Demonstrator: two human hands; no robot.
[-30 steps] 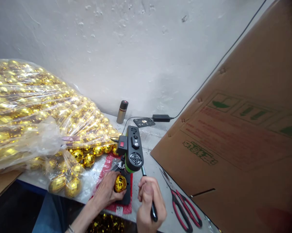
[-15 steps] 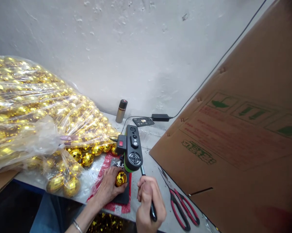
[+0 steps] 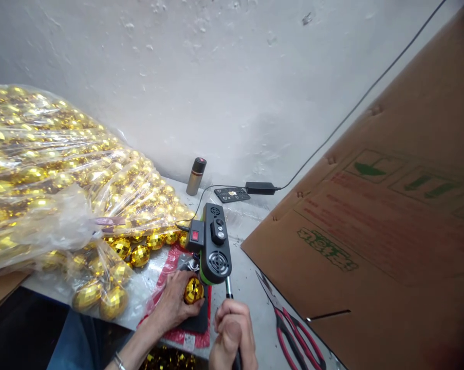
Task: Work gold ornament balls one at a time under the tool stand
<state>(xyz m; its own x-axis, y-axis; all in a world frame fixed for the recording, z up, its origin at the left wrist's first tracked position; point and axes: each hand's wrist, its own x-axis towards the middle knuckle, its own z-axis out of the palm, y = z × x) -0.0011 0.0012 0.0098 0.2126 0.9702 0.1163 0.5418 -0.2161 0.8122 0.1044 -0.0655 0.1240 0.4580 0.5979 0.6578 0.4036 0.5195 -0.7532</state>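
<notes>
A gold mirrored ball (image 3: 193, 291) is held between the thumb and fingers of my left hand (image 3: 177, 300), beneath the front end of a black machine (image 3: 215, 241) with a red switch. My right hand (image 3: 235, 329) is wrapped round the machine's lever (image 3: 228, 288), whose dark grip shows below the fist. Under the machine lie its black base (image 3: 196, 322) and a red plastic sheet (image 3: 178, 336). Several loose gold balls (image 3: 140, 255) rest just left of the machine.
A large clear bag (image 3: 62, 169) of gold balls fills the left. Red-handled scissors (image 3: 293, 334) lie at the right beside a big cardboard box (image 3: 355, 246). Behind the machine are a small bottle (image 3: 196, 176), a phone-like item (image 3: 232, 193) and a black power adapter (image 3: 260, 188).
The whole view has shifted slightly. My right hand and the lever grip are a little lower and nearer the table's front edge. My left hand still holds the ball under the machine.
</notes>
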